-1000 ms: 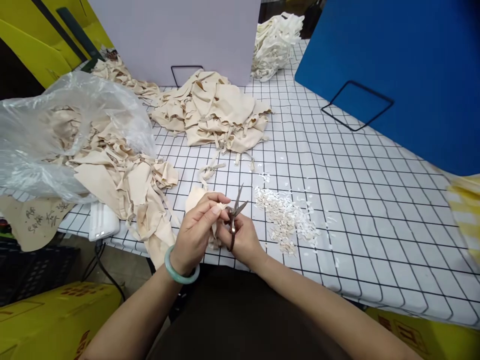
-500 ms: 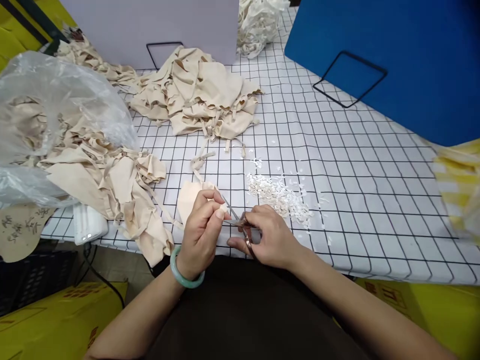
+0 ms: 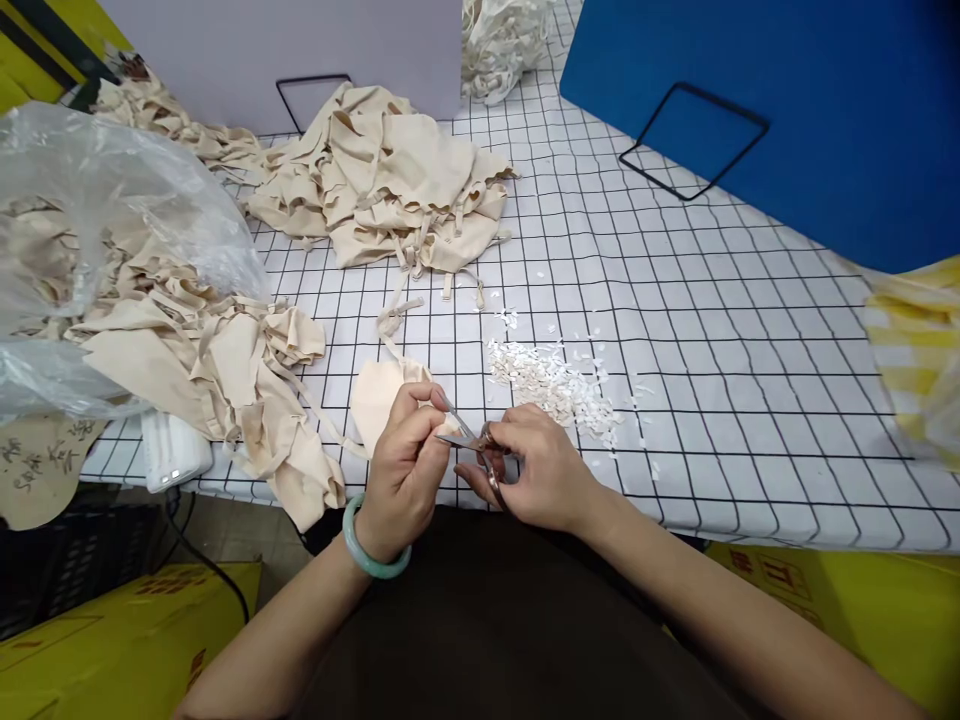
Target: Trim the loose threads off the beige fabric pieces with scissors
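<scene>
My left hand, with a green bangle on the wrist, pinches a small beige cloth piece at the table's near edge. My right hand grips small metal scissors, whose open blades point left at the pinched edge of the cloth beside my left fingertips. A scatter of tiny white clippings lies on the grid-patterned table just beyond my right hand.
A clear plastic bag spilling beige cloth pieces lies at the left. A second beige cloth heap sits at the back centre by a white board. A blue board stands at the right, yellow boxes below.
The scissors swung from pointing upward to pointing left, and my right hand turned over the handles. The view shifted down and right; both hands stayed at the near edge.
</scene>
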{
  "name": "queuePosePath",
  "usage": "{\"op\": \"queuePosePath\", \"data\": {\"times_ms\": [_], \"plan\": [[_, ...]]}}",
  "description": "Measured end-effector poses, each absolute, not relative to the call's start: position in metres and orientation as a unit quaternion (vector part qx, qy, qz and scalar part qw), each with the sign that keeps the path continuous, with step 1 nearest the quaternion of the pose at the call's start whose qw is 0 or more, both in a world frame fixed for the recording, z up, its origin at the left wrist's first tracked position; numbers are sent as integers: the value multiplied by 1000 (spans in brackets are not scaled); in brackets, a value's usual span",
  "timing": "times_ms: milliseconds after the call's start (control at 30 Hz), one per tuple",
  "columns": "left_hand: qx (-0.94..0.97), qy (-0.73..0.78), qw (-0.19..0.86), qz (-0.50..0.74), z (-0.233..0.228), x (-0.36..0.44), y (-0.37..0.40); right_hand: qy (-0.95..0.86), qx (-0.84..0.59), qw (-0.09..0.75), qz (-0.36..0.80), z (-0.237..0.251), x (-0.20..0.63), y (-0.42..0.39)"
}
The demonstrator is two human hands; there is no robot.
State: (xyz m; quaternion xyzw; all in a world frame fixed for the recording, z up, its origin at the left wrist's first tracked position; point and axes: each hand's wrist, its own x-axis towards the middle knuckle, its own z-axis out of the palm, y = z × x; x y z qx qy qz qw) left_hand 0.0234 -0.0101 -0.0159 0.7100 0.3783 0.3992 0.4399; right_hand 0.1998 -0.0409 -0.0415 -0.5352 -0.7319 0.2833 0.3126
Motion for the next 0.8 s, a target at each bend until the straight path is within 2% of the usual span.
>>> {"op": "queuePosePath", "data": {"times_ms": [800], "plan": [[701,351,465,411,-17,30,-10,-720,-545,336,269,-39,198,-41]]}}
